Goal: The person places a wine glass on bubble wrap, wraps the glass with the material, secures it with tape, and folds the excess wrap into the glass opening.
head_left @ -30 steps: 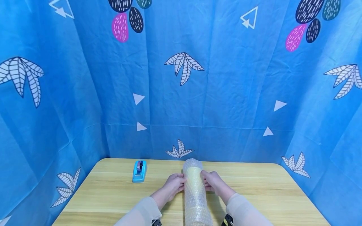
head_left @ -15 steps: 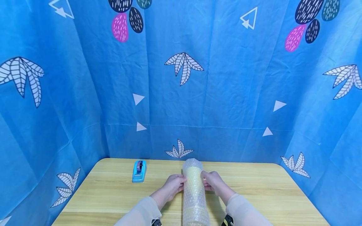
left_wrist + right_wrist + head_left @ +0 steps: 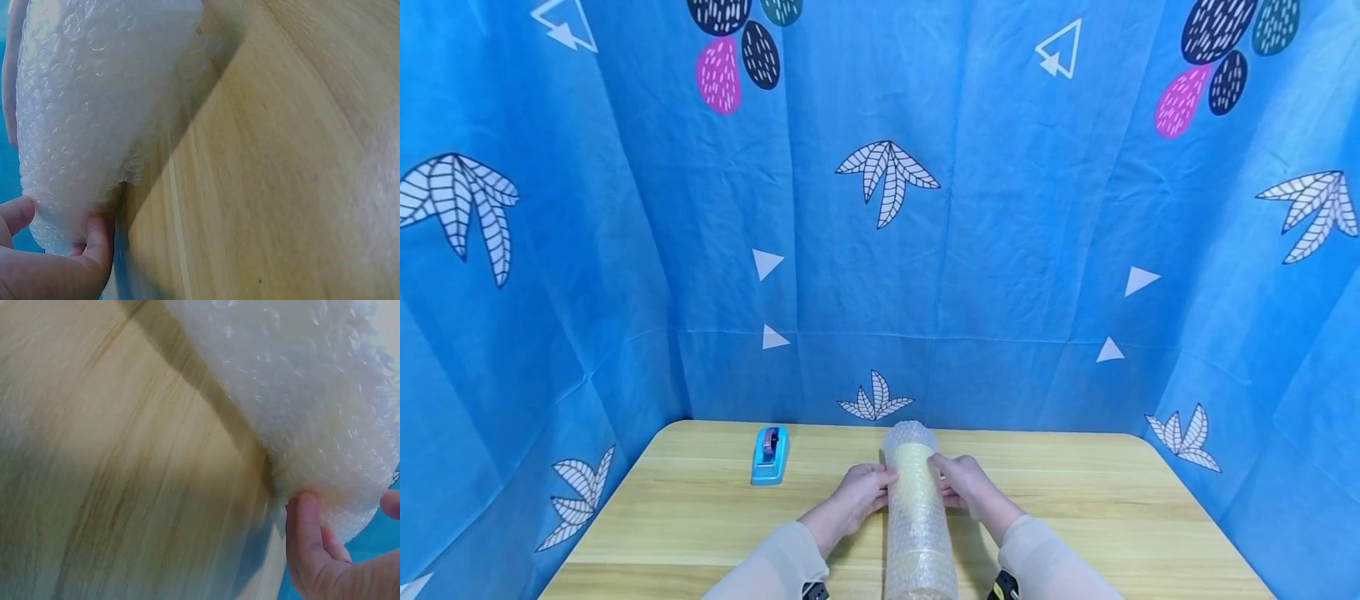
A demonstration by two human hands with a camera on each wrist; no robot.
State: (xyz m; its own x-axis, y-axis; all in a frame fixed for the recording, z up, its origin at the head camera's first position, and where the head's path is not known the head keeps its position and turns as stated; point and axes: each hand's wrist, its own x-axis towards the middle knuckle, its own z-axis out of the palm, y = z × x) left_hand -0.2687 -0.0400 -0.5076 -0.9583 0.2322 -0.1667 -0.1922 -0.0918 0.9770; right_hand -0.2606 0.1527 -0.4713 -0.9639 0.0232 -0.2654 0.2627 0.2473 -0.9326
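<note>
A long roll of bubble wrap [image 3: 917, 533], pale with a yellowish band inside near its far end, lies lengthwise on the wooden table [image 3: 1075, 517]. My left hand [image 3: 859, 497] holds its left side near the far end, thumb on top and fingers low against the side. Opposite it, my right hand [image 3: 970, 487] grips the right side in the same way. In the left wrist view the bubble wrap [image 3: 94, 94] sits between thumb and fingers. The right wrist view has the fingers [image 3: 306, 519] pressed to the lower side of the wrap.
A blue tape dispenser [image 3: 769, 456] with a roll of tape stands at the back left of the table. Blue patterned cloth [image 3: 880, 275] hangs behind the table and along both sides.
The near end of the bubble wrap roll has swung slightly left since one second ago. Both hands have kept nearly the same place on it.
</note>
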